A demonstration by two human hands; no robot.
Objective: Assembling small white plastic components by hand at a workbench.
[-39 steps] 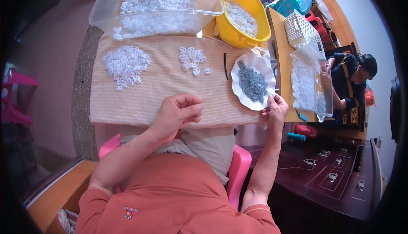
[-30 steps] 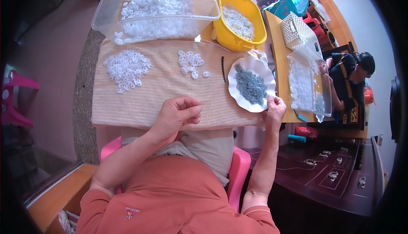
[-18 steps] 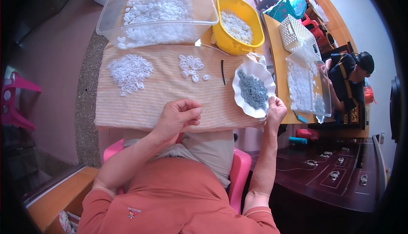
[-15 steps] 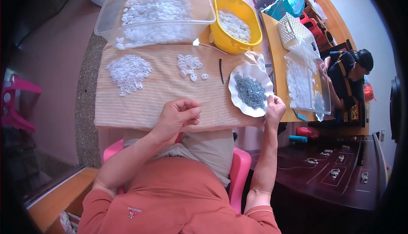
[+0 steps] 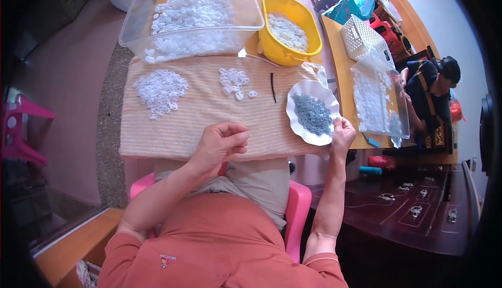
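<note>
My right hand is closed on the near right rim of a white wavy-edged plate. A heap of small grey-blue pieces, too small to name, lies in the plate. My left hand hovers over the front of the striped cloth, thumb and fingers pressed together; anything between them cannot be made out. Beyond it lie a small group of white oval pieces with holes and, farther left, a larger pile of similar white pieces. A thin black stick rests left of the plate.
A clear plastic bin of white pieces and a yellow tub stand along the far side. At a right-hand table, a person sits by another clear tray and a white perforated basket. A pink stool stands left.
The plate and my right hand have shifted slightly to the right. My left hand keeps its pinched pose in nearly the same place. The whole view has moved a little.
</note>
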